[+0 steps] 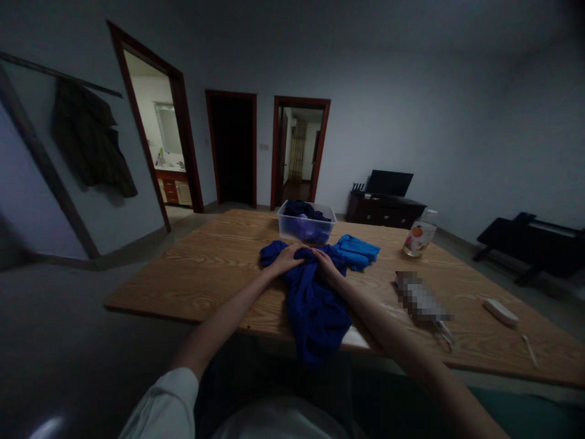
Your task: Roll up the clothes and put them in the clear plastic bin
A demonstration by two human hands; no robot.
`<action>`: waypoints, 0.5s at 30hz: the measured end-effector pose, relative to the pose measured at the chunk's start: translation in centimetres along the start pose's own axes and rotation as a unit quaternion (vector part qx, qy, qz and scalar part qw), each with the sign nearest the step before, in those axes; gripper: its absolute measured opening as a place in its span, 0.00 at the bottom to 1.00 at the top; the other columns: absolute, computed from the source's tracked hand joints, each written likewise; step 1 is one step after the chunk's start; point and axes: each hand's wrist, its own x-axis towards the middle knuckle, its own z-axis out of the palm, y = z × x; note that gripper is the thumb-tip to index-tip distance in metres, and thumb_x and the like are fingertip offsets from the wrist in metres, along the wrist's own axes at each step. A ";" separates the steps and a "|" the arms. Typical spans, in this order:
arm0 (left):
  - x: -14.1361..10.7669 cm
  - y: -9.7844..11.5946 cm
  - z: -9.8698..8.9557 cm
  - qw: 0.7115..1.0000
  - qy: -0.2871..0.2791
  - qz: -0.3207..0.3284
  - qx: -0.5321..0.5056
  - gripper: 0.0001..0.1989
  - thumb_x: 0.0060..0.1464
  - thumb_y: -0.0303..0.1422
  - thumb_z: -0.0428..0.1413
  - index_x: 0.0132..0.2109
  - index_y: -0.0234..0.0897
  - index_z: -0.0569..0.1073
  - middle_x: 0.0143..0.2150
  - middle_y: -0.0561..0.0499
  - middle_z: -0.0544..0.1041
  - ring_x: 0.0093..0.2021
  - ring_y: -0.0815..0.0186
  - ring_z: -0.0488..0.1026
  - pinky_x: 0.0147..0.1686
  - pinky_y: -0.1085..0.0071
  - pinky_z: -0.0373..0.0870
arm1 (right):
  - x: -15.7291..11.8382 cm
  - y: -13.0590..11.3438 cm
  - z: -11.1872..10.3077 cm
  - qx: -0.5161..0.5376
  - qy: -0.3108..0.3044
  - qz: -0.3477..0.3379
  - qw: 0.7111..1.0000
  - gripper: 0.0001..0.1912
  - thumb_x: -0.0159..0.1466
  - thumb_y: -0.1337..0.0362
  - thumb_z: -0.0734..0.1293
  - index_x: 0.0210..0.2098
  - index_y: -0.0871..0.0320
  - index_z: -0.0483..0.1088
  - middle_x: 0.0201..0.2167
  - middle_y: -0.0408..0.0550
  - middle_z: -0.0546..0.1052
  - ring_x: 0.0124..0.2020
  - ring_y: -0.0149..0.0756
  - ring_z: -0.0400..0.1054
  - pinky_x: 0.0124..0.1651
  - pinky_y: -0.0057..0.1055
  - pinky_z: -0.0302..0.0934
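Observation:
A dark blue garment [315, 311] lies crumpled across the wooden table [214, 274], its lower part hanging over the near edge. My left hand [287, 259] grips its upper part, fingers curled into the cloth. Just beside it, my right hand [324, 263] pinches the same bunched cloth; the fingertips of both hands are partly hidden in the folds. To the right lies a lighter blue folded cloth [359, 251], partly against the dark garment. Behind the hands stands a clear plastic bin [292, 230] holding dark and purple-blue clothes [304, 210].
On the table's right side are a bottle with a fruit label [419, 235], a blurred pouch-like item with a strap [418, 299], a white oblong case [500, 312] and a thin pale stick [529, 350]. A television cabinet [384, 209] stands beyond.

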 end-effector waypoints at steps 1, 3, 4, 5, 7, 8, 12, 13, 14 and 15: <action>0.0 -0.1 0.0 1.000 0.006 -0.010 0.011 0.21 0.57 0.31 0.60 0.58 0.38 0.77 0.57 0.45 0.79 0.57 0.56 0.75 0.61 0.61 0.68 | 0.1 0.2 0.1 0.004 -0.003 0.005 1.000 0.21 0.72 0.49 0.66 0.51 0.61 0.73 0.44 0.51 0.78 0.42 0.38 0.75 0.49 0.40 0.71; -0.1 -0.1 0.1 0.998 0.021 -0.042 0.038 0.20 0.57 0.31 0.60 0.57 0.39 0.77 0.56 0.46 0.80 0.56 0.55 0.76 0.60 0.61 0.69 | 0.3 0.7 0.3 0.014 -0.008 0.013 1.000 0.23 0.70 0.46 0.66 0.51 0.60 0.74 0.44 0.51 0.79 0.44 0.41 0.75 0.50 0.40 0.70; -0.1 0.0 0.1 0.997 0.027 -0.059 0.053 0.19 0.57 0.32 0.60 0.57 0.39 0.77 0.56 0.46 0.80 0.55 0.55 0.76 0.59 0.61 0.70 | 0.4 1.0 0.3 0.019 -0.011 0.013 1.000 0.24 0.68 0.45 0.67 0.51 0.59 0.74 0.45 0.51 0.79 0.46 0.43 0.75 0.51 0.41 0.69; -0.2 0.2 0.0 0.994 0.032 -0.075 0.066 0.19 0.58 0.34 0.61 0.57 0.40 0.78 0.56 0.46 0.80 0.55 0.54 0.76 0.59 0.60 0.70 | 0.5 1.3 0.3 0.020 -0.015 0.007 1.000 0.25 0.66 0.45 0.68 0.52 0.57 0.74 0.47 0.51 0.79 0.49 0.44 0.74 0.54 0.41 0.68; -0.3 0.7 -0.1 0.990 0.042 -0.098 0.088 0.19 0.59 0.36 0.61 0.57 0.41 0.78 0.56 0.45 0.80 0.56 0.53 0.76 0.60 0.61 0.70 | 0.5 1.8 0.3 0.003 -0.018 -0.022 1.000 0.27 0.62 0.45 0.72 0.53 0.56 0.74 0.51 0.51 0.78 0.54 0.45 0.72 0.61 0.42 0.64; -0.3 1.0 -0.2 0.989 0.046 -0.106 0.094 0.19 0.59 0.37 0.62 0.56 0.41 0.78 0.56 0.44 0.80 0.57 0.52 0.76 0.60 0.61 0.70 | 0.6 2.0 0.2 -0.015 -0.016 -0.038 0.999 0.27 0.61 0.46 0.73 0.53 0.56 0.74 0.53 0.51 0.78 0.56 0.45 0.70 0.65 0.43 0.61; -0.3 1.8 -0.7 0.985 0.056 -0.135 0.095 0.19 0.58 0.43 0.63 0.53 0.40 0.80 0.52 0.43 0.82 0.55 0.50 0.77 0.58 0.62 0.71 | 0.7 1.5 -0.2 -0.057 -0.017 -0.048 0.997 0.24 0.62 0.45 0.71 0.49 0.56 0.77 0.49 0.51 0.79 0.54 0.46 0.70 0.65 0.46 0.59; -0.3 1.9 -0.8 0.984 0.057 -0.141 0.095 0.19 0.57 0.44 0.63 0.53 0.40 0.80 0.51 0.43 0.82 0.55 0.50 0.77 0.58 0.62 0.71 | 0.7 1.2 -0.3 -0.048 -0.028 -0.038 0.998 0.24 0.62 0.44 0.71 0.48 0.56 0.77 0.48 0.50 0.80 0.53 0.47 0.71 0.64 0.46 0.61; -0.2 1.9 -0.9 0.983 0.057 -0.145 0.094 0.20 0.57 0.45 0.64 0.52 0.39 0.81 0.51 0.43 0.82 0.54 0.50 0.77 0.57 0.62 0.71 | 0.7 0.9 -0.3 -0.035 -0.035 -0.024 0.998 0.24 0.62 0.44 0.72 0.47 0.56 0.78 0.47 0.50 0.80 0.51 0.47 0.72 0.63 0.45 0.62; -0.2 1.9 -1.0 0.983 0.056 -0.147 0.092 0.21 0.57 0.46 0.64 0.52 0.39 0.81 0.50 0.42 0.82 0.53 0.50 0.78 0.57 0.61 0.71 | 0.7 0.6 -0.3 -0.019 -0.039 -0.009 0.999 0.25 0.61 0.44 0.72 0.47 0.56 0.78 0.46 0.49 0.81 0.50 0.47 0.73 0.61 0.45 0.64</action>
